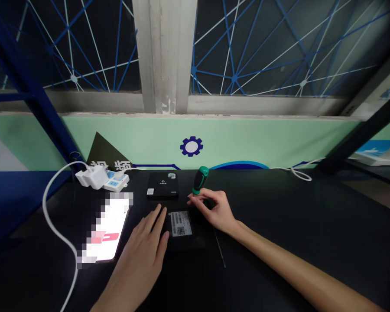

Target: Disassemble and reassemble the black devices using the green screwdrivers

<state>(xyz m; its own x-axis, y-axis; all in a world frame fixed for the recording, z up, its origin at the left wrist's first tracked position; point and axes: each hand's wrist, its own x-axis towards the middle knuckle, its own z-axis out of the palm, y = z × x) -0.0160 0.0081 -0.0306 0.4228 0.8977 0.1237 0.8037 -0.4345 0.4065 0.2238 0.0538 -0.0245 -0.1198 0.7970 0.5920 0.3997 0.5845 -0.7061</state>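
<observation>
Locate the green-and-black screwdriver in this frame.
In the head view, the screwdriver is just right of centre, in the right hand and right of the farther black box.

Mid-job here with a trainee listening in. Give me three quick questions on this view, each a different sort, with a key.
1. Multiple choice: What does the right hand hold?
A: a white charger
B: a screwdriver with a green-and-black handle
C: a white cable

2. True or false: The rectangular phone with a lit screen lies to the right of the right hand.

3. Fill in: Beside the left hand, a flat black box bears a white printed ____.

Key:
1: B.
2: False; the phone lies to the left of the left hand.
3: label.
</observation>
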